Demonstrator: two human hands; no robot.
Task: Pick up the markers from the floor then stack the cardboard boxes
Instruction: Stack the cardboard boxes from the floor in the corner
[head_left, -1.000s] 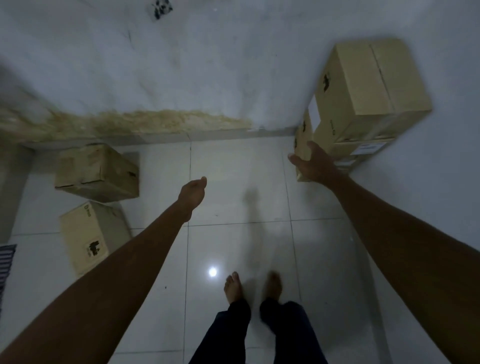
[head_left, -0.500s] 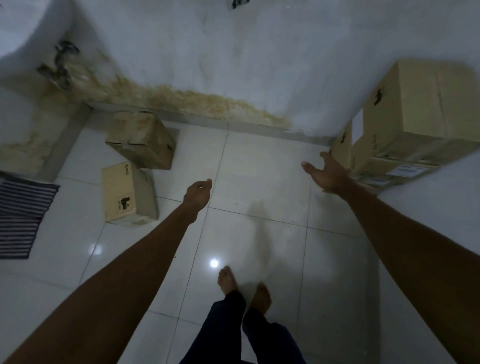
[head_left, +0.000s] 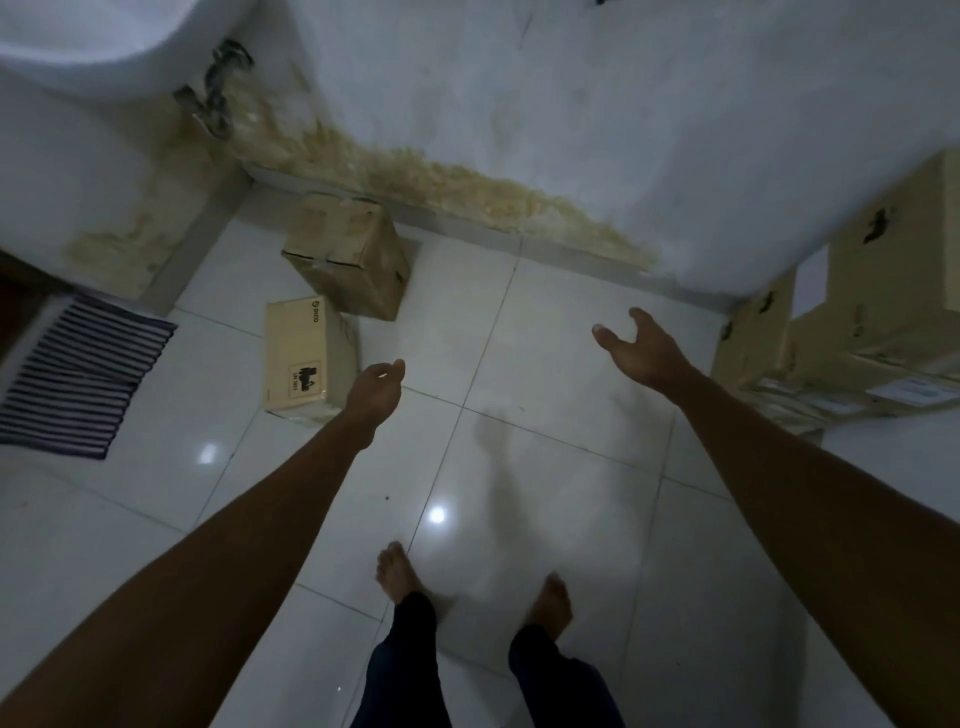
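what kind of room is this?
Probably a bathroom or wash area in a home, used for storage. Cues: a white basin with pipework under it, glossy floor tiles, a water-stained wall base, a striped mat, and cardboard boxes.

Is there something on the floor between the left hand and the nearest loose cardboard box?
Nothing visible. The left hand hovers empty just right of the nearest box; only bare floor tile lies under it.
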